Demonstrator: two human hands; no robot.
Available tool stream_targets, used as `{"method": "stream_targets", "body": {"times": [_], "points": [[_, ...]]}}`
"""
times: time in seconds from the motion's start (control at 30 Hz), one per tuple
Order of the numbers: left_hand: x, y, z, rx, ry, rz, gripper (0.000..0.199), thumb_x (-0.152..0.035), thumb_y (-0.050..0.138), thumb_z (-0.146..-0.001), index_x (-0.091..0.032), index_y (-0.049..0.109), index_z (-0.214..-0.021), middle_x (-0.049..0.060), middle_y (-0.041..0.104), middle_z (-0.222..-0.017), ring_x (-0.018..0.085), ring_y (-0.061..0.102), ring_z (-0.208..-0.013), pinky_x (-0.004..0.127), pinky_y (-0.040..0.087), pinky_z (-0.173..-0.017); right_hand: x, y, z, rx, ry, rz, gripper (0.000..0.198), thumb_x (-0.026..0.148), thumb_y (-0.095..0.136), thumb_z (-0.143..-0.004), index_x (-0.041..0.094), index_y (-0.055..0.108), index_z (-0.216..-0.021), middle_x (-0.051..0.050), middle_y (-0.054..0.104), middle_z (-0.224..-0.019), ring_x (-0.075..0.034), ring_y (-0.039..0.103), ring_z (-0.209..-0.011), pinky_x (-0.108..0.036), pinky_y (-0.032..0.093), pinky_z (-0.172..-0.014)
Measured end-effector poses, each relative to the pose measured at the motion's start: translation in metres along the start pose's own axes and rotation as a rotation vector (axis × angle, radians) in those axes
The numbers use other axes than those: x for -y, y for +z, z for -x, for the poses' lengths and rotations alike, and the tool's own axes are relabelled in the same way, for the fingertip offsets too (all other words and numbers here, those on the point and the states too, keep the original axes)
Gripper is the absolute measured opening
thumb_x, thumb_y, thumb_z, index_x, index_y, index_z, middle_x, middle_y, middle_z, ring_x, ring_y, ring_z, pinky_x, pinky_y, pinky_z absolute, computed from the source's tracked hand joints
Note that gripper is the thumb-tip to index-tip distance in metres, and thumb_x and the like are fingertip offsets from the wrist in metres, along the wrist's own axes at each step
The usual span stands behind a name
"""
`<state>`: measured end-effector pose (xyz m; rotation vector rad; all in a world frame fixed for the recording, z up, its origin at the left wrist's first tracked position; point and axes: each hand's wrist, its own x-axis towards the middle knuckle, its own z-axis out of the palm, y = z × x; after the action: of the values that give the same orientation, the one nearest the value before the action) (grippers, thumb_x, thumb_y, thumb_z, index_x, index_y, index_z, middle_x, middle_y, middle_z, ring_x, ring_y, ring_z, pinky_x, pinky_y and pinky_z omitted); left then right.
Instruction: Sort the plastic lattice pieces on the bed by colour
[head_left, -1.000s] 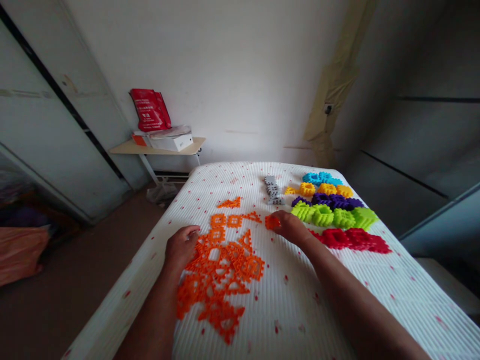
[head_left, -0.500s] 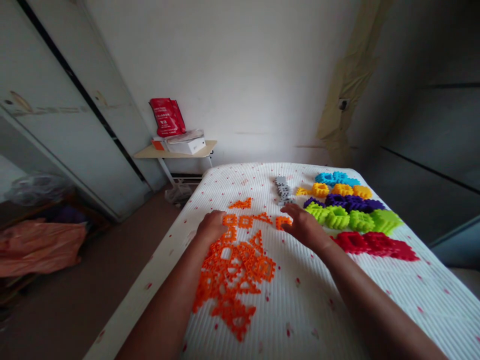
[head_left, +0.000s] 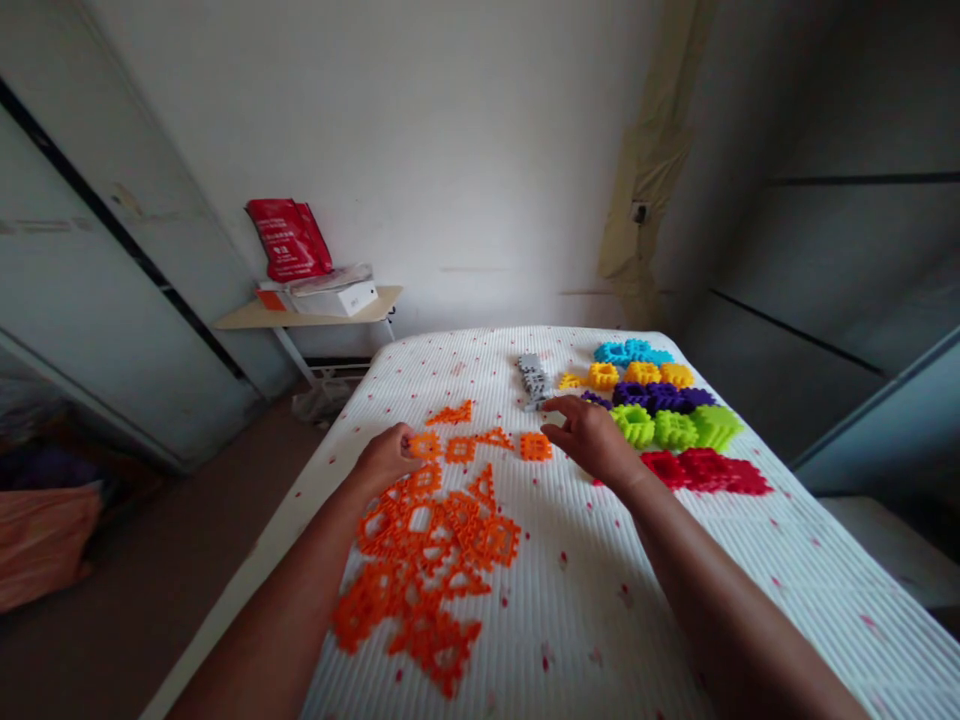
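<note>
My left hand [head_left: 386,460] is closed at the left edge of a flat orange square interlocking block [head_left: 426,446], its fingers curled over that edge. To the right, in the same row, lie another orange square block [head_left: 460,450], an orange triangle block [head_left: 495,438] and a further orange square block [head_left: 535,447]. My right hand [head_left: 594,435] hovers just beside that last square, thumb and fingers apart with nothing between them. Nearer to me spreads a loose pile of orange blocks [head_left: 442,540]. One orange triangle block [head_left: 452,412] lies behind the row.
Grey blocks [head_left: 534,380] stand in a line behind the row. At right are rows of blue [head_left: 634,352], yellow [head_left: 643,373], purple [head_left: 664,397], green [head_left: 675,430] and red blocks [head_left: 705,471]. A small table [head_left: 251,316] holds a red bag [head_left: 289,240] beyond the bed [head_left: 600,620].
The view has swung right, so everything sits further left. My left fingers have curled over the orange square's edge. My right hand has drawn slightly up from the right-hand orange square.
</note>
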<state>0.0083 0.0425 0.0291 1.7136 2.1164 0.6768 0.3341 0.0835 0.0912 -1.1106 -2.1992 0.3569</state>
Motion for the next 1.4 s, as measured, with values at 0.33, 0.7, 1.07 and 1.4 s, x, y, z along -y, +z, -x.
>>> {"method": "stream_targets", "body": {"times": [0.33, 0.7, 1.07, 1.4], "points": [[-0.034, 0.003, 0.023, -0.113, -0.034, 0.456, 0.030, -0.033, 0.052, -0.062, -0.017, 0.055, -0.087, -0.002, 0.058, -0.070, 0.012, 0.055, -0.061, 0.023, 0.043, -0.058, 0.010, 0.034, 0.005, 0.051, -0.176, 0.011, 0.036, 0.016, 0.059, -0.076, 0.016, 0.056, -0.112, -0.011, 0.059, -0.115, -0.019, 0.059, -0.095, -0.032, 0.046, -0.081], [-0.103, 0.028, 0.052, 0.116, -0.109, 0.883, 0.070, -0.017, 0.062, -0.056, -0.017, 0.038, -0.123, -0.006, 0.058, -0.060, 0.008, 0.051, -0.049, 0.020, 0.040, -0.051, 0.030, 0.050, 0.013, 0.262, -0.344, 0.147, 0.055, 0.021, 0.067, -0.071, 0.018, 0.048, -0.123, -0.010, 0.055, -0.122, -0.023, 0.049, -0.105, -0.036, 0.044, -0.087], [-0.071, 0.042, 0.046, -0.216, 0.087, 0.360, 0.043, -0.024, 0.051, -0.075, -0.021, 0.049, -0.118, 0.000, 0.064, -0.079, 0.012, 0.059, -0.066, 0.027, 0.048, -0.067, 0.003, 0.027, 0.000, 0.155, -0.069, 0.208, 0.046, 0.008, 0.058, -0.070, 0.015, 0.054, -0.116, -0.009, 0.059, -0.117, -0.020, 0.055, -0.103, -0.031, 0.043, -0.091], [-0.060, 0.048, 0.042, -0.198, 0.204, -0.123, 0.038, -0.014, 0.049, -0.074, -0.023, 0.061, -0.109, 0.007, 0.059, -0.118, 0.023, 0.049, -0.110, 0.037, 0.037, -0.095, -0.016, 0.035, -0.001, 0.265, 0.060, 0.256, 0.046, 0.003, 0.056, -0.066, 0.014, 0.059, -0.111, -0.012, 0.062, -0.114, -0.023, 0.059, -0.103, -0.031, 0.044, -0.090]]}}
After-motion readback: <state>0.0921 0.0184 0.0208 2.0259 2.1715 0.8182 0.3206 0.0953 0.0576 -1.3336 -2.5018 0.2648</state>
